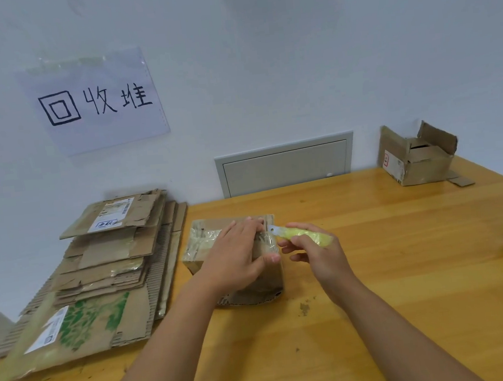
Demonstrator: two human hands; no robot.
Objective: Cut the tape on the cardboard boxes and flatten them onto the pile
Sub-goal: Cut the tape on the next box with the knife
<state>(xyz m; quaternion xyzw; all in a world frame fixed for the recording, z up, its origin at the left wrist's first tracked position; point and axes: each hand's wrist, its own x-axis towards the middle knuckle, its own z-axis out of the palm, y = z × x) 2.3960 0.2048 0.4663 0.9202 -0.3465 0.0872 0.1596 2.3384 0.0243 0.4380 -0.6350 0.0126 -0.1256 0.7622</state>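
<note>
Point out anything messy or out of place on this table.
Brown crumbs lie scattered on the table near the taped box. A torn cardboard scrap lies beside the open box.

- The table (373, 255) is yellowish wood with a smooth, glossy varnish.
- The box (206, 240) is matt brown cardboard, wrapped in shiny clear tape.
- The pile (104, 266) is rough corrugated cardboard with paper labels.
- The knife (303, 234) has a yellow plastic handle and a bare metal blade.
- The sign (94, 104) is white paper under a glossy film.
</note>
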